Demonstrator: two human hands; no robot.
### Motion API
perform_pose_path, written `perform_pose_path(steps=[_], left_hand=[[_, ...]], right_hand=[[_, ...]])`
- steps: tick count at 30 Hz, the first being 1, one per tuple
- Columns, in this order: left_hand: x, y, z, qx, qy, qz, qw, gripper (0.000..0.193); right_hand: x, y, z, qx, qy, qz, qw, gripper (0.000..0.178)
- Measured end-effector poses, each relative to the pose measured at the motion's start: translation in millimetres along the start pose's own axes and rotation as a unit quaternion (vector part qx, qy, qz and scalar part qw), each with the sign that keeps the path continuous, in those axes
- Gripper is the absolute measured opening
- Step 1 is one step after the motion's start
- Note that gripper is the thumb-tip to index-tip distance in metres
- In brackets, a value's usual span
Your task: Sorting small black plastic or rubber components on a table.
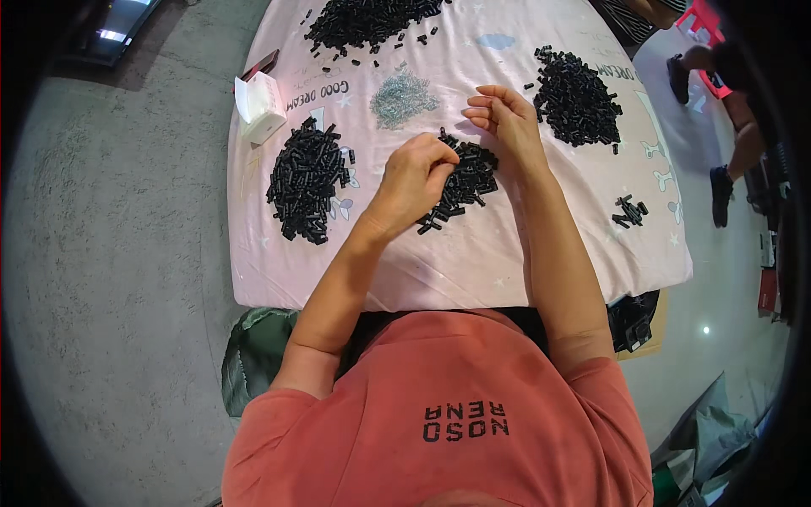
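While both forearms point(334, 291) stretch forward over the pink cloth point(460, 287), the left hand point(414, 176) angles inward at the central black pile point(475, 177), fingertips drawn close; the right hand point(514, 127) points leftward beyond, near the clear pile point(404, 97). Whether either grips anything, I cannot tell.

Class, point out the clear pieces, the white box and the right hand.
Clear pieces point(405, 98), head view: middle of the pile.
White box point(267, 105), head view: middle of its body.
Right hand point(514, 128), head view: middle of the hand.
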State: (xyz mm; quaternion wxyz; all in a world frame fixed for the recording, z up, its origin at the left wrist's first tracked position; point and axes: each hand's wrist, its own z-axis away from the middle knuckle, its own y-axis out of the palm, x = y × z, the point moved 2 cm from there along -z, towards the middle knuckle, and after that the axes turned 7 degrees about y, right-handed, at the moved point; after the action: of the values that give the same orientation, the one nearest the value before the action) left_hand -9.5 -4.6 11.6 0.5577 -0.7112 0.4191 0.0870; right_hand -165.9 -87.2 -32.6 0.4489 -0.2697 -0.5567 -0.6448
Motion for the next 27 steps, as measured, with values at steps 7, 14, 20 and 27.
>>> perform_pose_path(steps=[7, 14, 20, 27], left_hand=[[-9, 11, -2, 0.035, 0.03, -0.075, 0.996, 0.009], [-3, 14, -3, 0.027, 0.031, -0.137, 0.99, 0.008], [4, 6, -1, 0.006, 0.014, -0.154, 0.988, 0.008], [9, 6, -1, 0.012, 0.033, -0.164, 0.986, 0.008]], right_hand=[[-3, -4, -5, 0.001, -0.003, 0.014, 1.0, 0.025], [-5, -2, -6, 0.026, 0.0, 0.031, 0.999, 0.024], [-7, 1, -3, 0.066, -0.027, 0.078, 0.994, 0.023], [-10, 2, -3, 0.076, -0.033, 0.152, 0.985, 0.019]])
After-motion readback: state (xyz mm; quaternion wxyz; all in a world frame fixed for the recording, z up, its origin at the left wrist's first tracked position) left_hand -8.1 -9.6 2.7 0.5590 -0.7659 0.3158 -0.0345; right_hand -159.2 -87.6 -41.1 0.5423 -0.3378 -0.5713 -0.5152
